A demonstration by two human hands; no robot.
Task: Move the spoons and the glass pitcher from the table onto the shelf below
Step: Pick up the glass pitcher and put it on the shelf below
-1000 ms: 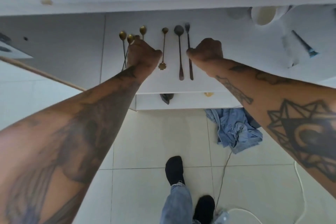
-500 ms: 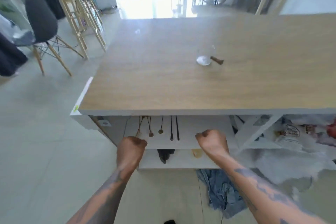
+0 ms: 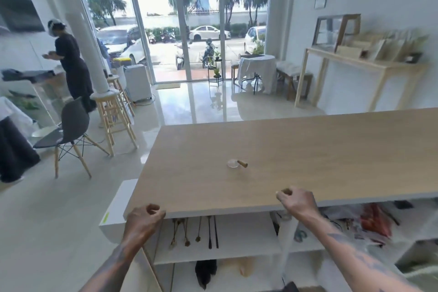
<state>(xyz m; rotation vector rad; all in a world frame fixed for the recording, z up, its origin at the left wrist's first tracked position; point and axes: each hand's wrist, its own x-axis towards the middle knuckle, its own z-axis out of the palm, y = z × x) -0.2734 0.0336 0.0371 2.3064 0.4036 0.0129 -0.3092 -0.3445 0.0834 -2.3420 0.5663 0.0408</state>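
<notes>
Five spoons (image 3: 195,232) lying side by side on the white shelf (image 3: 246,242) under the counter (image 3: 308,149): three gold-toned, two dark. One glass pitcher (image 3: 233,163) on the counter, its outline hard to make out. Two hands: left (image 3: 142,219) and right (image 3: 297,200), both loosely curled, holding nothing. One dark chair (image 3: 68,130). Two wooden stools (image 3: 113,111).

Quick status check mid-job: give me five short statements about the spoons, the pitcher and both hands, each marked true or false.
1. The spoons lie on the shelf below the table top. True.
2. The glass pitcher is on the shelf. False: it stands on the table.
3. The left hand holds a spoon. False: it is empty.
4. The right hand grips the pitcher. False: it is apart from it.
5. Both hands are near the table's front edge. True.
</notes>
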